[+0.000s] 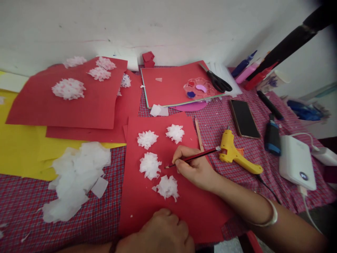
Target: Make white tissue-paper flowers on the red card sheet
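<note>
My right hand (196, 168) pinches a dark red pencil (201, 154), its tip at the red paper sheet (189, 211) in front of me. Several white ruffled paper tufts, among them a lower tuft (167, 187) and a left one (150, 165), sit on that sheet, left of and above the pencil tip. At the near edge, my left hand (160, 232) rests on the sheet with curled fingers; its palm side is hidden.
White tissue pieces (76, 179) lie left, near red sheets (100, 116) with more tufts. A yellow glue gun (234, 153), phone (244, 118) and white power bank (296, 163) lie right. Scissors (217, 80) and a paint palette (200, 88) rest at the back.
</note>
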### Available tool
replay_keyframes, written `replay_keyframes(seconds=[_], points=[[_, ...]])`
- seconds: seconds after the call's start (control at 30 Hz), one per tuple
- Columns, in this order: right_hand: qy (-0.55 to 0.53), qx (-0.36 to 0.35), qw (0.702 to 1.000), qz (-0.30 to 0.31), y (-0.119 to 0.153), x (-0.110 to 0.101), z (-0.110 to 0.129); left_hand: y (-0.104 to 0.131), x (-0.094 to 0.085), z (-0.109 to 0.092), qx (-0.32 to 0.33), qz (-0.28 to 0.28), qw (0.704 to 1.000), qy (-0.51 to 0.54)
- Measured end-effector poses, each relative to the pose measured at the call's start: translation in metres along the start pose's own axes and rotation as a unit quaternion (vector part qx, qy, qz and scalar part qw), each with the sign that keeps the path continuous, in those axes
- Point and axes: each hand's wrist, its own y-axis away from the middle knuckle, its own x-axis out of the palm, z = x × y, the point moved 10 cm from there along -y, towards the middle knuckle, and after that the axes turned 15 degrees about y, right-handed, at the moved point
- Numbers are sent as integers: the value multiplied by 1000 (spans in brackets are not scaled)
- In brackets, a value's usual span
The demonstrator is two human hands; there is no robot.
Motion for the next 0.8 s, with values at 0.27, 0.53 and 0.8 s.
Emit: replay_keyframes(seconds=[0.27, 0.53, 0.8], points=[[-4, 5, 1000, -5, -1, 1, -2, -1, -1, 0, 9, -13, 1000, 3], [3, 1, 1000, -11, -1, -1, -2, -1, -1, 1, 7, 8, 1000, 10], [7, 0, 1000, -15, -1, -1, -2, -1, -1, 1, 10, -7, 1000, 2]])
